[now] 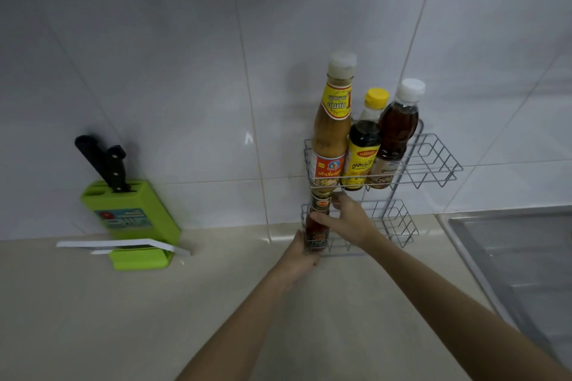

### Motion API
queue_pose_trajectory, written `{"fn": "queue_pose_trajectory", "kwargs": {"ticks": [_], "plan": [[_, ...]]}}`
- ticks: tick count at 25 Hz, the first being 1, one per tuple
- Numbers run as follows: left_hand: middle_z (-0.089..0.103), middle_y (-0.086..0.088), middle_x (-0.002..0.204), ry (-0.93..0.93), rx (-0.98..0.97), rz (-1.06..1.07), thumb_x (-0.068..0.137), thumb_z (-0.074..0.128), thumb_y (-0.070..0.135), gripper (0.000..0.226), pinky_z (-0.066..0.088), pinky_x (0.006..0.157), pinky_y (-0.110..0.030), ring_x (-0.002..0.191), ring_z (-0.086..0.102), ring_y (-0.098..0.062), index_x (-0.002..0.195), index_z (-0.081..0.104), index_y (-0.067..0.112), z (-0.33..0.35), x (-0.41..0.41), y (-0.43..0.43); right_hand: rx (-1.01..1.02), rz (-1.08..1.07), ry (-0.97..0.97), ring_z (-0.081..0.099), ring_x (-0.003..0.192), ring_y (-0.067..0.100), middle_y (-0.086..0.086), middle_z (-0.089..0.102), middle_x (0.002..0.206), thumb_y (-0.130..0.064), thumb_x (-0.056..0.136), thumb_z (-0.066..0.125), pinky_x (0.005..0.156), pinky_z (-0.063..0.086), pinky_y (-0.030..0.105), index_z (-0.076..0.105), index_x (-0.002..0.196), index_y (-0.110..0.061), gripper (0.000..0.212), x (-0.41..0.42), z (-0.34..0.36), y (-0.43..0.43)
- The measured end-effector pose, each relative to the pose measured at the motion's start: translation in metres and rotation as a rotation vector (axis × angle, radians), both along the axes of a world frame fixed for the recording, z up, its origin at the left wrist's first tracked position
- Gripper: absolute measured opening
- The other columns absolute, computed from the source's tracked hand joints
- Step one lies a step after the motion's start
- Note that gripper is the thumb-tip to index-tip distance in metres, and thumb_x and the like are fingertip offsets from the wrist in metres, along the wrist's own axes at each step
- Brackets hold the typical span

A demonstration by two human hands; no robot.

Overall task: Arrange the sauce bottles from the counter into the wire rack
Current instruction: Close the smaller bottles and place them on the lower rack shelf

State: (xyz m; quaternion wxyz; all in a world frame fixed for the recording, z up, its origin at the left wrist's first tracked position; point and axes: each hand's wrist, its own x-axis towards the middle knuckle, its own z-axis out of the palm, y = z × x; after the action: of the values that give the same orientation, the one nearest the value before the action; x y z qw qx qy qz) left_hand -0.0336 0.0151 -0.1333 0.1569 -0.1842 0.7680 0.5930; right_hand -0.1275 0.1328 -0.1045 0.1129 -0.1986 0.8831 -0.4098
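A grey two-tier wire rack [433, 161] hangs on the tiled wall. Its upper tier holds three bottles: a tall tan sauce bottle [331, 130], a dark bottle with a yellow cap [363, 148] and a brown bottle with a white cap [396, 133]. In the left end of the lower tier stands a small dark sauce bottle [317, 226] with a red label. My right hand [346, 219] grips it from the right, inside the tier. My left hand [301, 252] is at the rack's lower left corner, touching the wire and bottle base.
A green knife block [133, 219] with two black-handled knives stands at the left on the beige counter [123, 318], with a white strip [123, 245] lying in front of it. A steel sink [520, 257] lies at the right. The lower tier's right part [393, 219] is free.
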Motion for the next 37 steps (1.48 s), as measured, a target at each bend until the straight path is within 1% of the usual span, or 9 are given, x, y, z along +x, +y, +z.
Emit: {"fn": "queue_pose_trajectory", "kwargs": {"ticks": [2, 4, 8, 14, 19, 22, 25, 30, 37], "plan": [[0.048, 0.006, 0.136, -0.057, -0.054, -0.021, 0.092, 0.052, 0.012, 0.071, 0.047, 0.084, -0.018, 0.109, 0.053, -0.011, 0.150, 0.012, 0.009, 0.007, 0.013, -0.009, 0.030, -0.075, -0.008, 0.049, 0.126, 0.027, 0.014, 0.052, 0.137, -0.040, 0.082, 0.069, 0.101, 0.044, 0.039, 0.042, 0.134, -0.004, 0.069, 0.010, -0.001, 0.010], [0.041, -0.011, 0.147, -0.069, -0.164, -0.075, 0.092, 0.053, 0.014, 0.061, 0.042, 0.102, -0.031, 0.128, 0.046, -0.023, 0.147, 0.026, 0.007, 0.011, 0.030, -0.023, 0.054, -0.109, 0.081, 0.054, 0.119, 0.024, 0.012, 0.058, 0.128, -0.036, 0.086, 0.066, 0.095, 0.046, 0.034, 0.049, 0.128, -0.006, 0.054, 0.033, -0.001, 0.027], [0.065, -0.018, 0.105, -0.050, -0.165, -0.057, 0.088, 0.056, 0.002, 0.029, 0.051, 0.094, -0.040, 0.093, 0.060, -0.023, 0.117, 0.059, -0.003, 0.013, 0.089, -0.059, -0.028, 0.048, 0.140, 0.065, 0.085, 0.004, -0.010, 0.067, 0.093, -0.029, 0.088, 0.062, 0.076, 0.055, 0.025, 0.058, 0.106, -0.024, 0.018, 0.109, 0.015, 0.051], [0.069, -0.027, 0.109, 0.007, -0.296, -0.252, 0.083, 0.051, -0.010, 0.030, 0.050, 0.093, -0.037, 0.095, 0.065, -0.026, 0.112, 0.060, -0.005, -0.010, 0.198, -0.071, -0.022, 0.428, 0.144, 0.062, 0.063, 0.005, -0.010, 0.067, 0.070, -0.033, 0.093, 0.054, 0.058, 0.049, 0.016, 0.062, 0.098, -0.024, 0.013, 0.221, 0.054, 0.042], [0.065, -0.002, 0.121, 0.062, -0.281, -0.396, 0.080, 0.060, 0.001, 0.041, 0.041, 0.078, 0.002, 0.109, 0.061, -0.010, 0.119, 0.058, 0.013, -0.023, 0.278, -0.063, 0.312, 0.697, 0.396, 0.050, 0.065, 0.003, -0.017, 0.058, 0.087, -0.066, 0.085, 0.044, 0.062, 0.040, 0.017, 0.056, 0.110, -0.032, 0.044, 0.293, 0.062, 0.028], [0.059, 0.016, 0.125, 0.129, -0.139, -0.415, 0.072, 0.074, 0.023, 0.059, 0.043, 0.087, -0.004, 0.116, 0.054, 0.005, 0.126, 0.050, 0.030, -0.023, 0.306, -0.053, 0.475, 0.695, 0.535, 0.057, 0.085, 0.015, -0.006, 0.059, 0.104, -0.062, 0.086, 0.045, 0.072, 0.046, 0.030, 0.054, 0.113, -0.024, 0.047, 0.319, 0.059, 0.020], [0.062, 0.019, 0.112, 0.247, -0.215, -0.288, 0.069, 0.079, 0.037, 0.047, 0.043, 0.078, -0.009, 0.105, 0.059, 0.001, 0.108, 0.054, 0.043, -0.028, 0.312, -0.039, 0.575, 0.680, 0.592, 0.056, 0.098, 0.022, 0.002, 0.057, 0.111, -0.048, 0.093, 0.043, 0.079, 0.044, 0.035, 0.053, 0.113, -0.017, 0.038, 0.328, 0.056, 0.011], [0.069, -0.002, 0.106, 0.301, -0.221, -0.234, 0.072, 0.073, 0.036, 0.039, 0.053, 0.091, -0.044, 0.100, 0.066, -0.019, 0.105, 0.060, 0.021, -0.028, 0.313, -0.033, 0.665, 0.894, 0.685, 0.053, 0.100, 0.023, 0.004, 0.055, 0.112, -0.038, 0.098, 0.041, 0.084, 0.046, 0.035, 0.050, 0.114, -0.014, 0.030, 0.321, 0.068, 0.007], [0.069, 0.001, 0.105, 0.354, -0.271, -0.281, 0.075, 0.072, 0.036, 0.033, 0.054, 0.091, -0.043, 0.099, 0.066, -0.015, 0.102, 0.059, 0.023, -0.029, 0.310, -0.037, 0.926, 0.959, 0.817, 0.056, 0.090, 0.033, 0.015, 0.059, 0.103, -0.044, 0.098, 0.031, 0.072, 0.041, 0.041, 0.051, 0.109, -0.008, 0.043, 0.320, 0.069, -0.013]]}}
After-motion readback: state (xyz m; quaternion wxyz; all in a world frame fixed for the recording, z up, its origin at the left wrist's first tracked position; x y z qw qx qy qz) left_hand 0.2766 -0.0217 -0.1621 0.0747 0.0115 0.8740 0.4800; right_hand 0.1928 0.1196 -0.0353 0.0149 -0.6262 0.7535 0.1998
